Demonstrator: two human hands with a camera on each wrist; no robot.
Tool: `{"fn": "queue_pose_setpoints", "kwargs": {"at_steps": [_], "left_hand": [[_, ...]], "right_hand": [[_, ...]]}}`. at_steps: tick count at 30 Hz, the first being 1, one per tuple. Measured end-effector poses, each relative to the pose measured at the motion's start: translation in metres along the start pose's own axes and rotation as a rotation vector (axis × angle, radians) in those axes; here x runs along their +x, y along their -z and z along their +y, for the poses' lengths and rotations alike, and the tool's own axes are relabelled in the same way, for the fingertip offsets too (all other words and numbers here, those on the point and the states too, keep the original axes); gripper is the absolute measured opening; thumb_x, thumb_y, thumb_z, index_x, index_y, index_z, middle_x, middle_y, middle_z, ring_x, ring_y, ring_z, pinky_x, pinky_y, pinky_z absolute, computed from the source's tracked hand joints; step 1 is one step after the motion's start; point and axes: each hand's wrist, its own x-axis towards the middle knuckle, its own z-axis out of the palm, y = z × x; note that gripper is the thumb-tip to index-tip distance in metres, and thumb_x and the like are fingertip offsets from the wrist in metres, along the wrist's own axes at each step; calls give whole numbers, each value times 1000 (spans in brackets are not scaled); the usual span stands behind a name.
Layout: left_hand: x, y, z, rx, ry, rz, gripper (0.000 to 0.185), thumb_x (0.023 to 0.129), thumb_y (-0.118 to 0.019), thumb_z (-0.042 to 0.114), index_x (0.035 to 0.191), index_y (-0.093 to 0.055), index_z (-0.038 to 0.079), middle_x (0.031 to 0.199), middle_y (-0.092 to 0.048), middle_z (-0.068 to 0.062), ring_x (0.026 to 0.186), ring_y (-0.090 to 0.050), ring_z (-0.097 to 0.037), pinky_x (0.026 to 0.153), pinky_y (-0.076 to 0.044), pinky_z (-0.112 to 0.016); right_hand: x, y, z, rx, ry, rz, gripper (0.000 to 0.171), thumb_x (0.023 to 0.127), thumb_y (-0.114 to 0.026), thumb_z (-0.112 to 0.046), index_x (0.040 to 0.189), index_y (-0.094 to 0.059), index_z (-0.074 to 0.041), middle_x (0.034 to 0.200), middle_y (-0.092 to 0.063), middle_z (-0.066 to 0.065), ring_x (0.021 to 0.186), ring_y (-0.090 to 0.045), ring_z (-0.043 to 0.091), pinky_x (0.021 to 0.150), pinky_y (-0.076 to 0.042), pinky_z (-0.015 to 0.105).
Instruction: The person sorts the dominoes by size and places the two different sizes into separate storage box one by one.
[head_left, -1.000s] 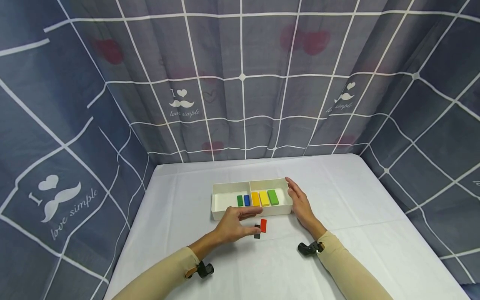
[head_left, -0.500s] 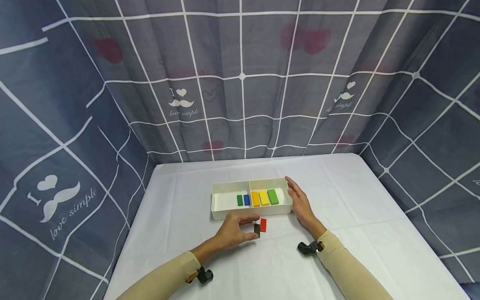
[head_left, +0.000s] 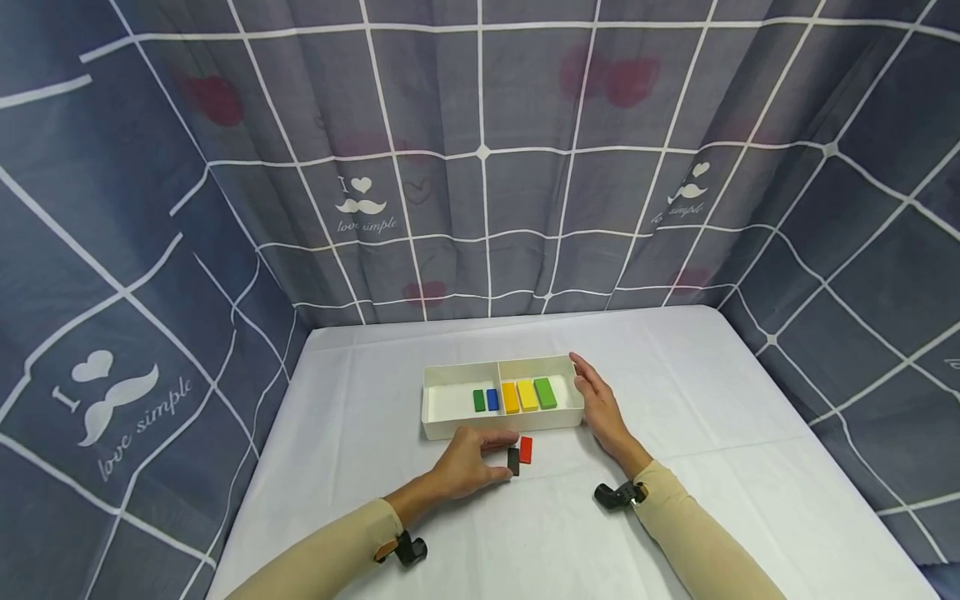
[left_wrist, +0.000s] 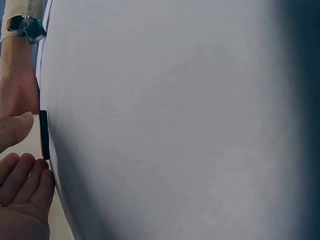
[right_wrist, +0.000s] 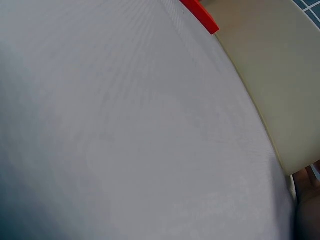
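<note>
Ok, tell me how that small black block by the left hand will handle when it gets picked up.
The black block looks like a rigid little slab, so it should stay stiff in a pinch. Flat faces and square edges suggest it won't roll. It appears small beside the left hand, probably light. Its thin profile on the white tablecloth may make it fiddly to lift, and apt to slide toward the red block.

Light falls evenly from above, bright on the white worktop (head_left: pixel 675 400), leaving only faint shadows. The head view is sharp, though the curtain (head_left: pixel 480 167) lines bow near the edges. Both wrist views are soft and close; the cloth fades to dark blur at one side, without glare.
</note>
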Motion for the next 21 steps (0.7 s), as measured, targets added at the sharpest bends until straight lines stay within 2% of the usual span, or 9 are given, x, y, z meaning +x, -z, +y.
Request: {"fn": "queue_pose_setpoints", "kwargs": {"at_steps": [8,21], "left_hand": [[0,-2,-1,100,-6,-6,55,84,-94,4,136,-77,5,134,-79,-5,133,-71,-21,117,-55,-41],[0,-3,1,190,-34,-32,53,86,-93,3,136,-77,9,135,-79,-2,130,-71,-15,115,-56,-37]], "right_hand": [[1,-1,1,15,4,2,50,119,-46,-19,169,-44,-17,174,-40,18,165,-30,35,137,-20,58],[0,0,-3,4,-2,-2,51,119,-45,-20,170,-42,-17,175,-39,19,166,-29,36,137,-19,60]]}}
